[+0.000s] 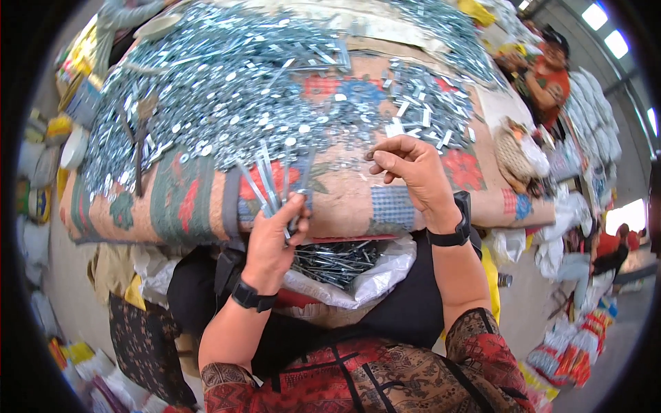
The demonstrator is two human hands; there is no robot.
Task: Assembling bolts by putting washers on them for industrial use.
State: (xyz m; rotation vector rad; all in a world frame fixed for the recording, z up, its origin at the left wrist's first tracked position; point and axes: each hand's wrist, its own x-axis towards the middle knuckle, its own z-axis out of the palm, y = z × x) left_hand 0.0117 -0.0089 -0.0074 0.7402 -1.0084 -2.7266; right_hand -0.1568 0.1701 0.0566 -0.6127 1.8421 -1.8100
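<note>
My left hand (270, 241) is closed around a bundle of long, thin metal bolts (265, 175), whose shafts fan upward above the table's near edge. My right hand (418, 172) is raised to the right of it, thumb and forefinger pinched together. At those fingertips is something small and dark, too small to name. Shiny washers and other small metal parts (227, 117) lie heaped beyond my left hand. Just past my right hand are scattered short, flat-sided metal pieces (427, 113). Below my hands, an open white sack (392, 275) in my lap holds many dark bolts (337, 261).
A patterned cloth (193, 199) covers the table. A brown-headed tool (142, 138) with a dark handle lies on the heap's left. At the right edge rests a knitted bag (513, 151). One person (551, 86) sits at the far right; another's sleeve (127, 20) shows far left.
</note>
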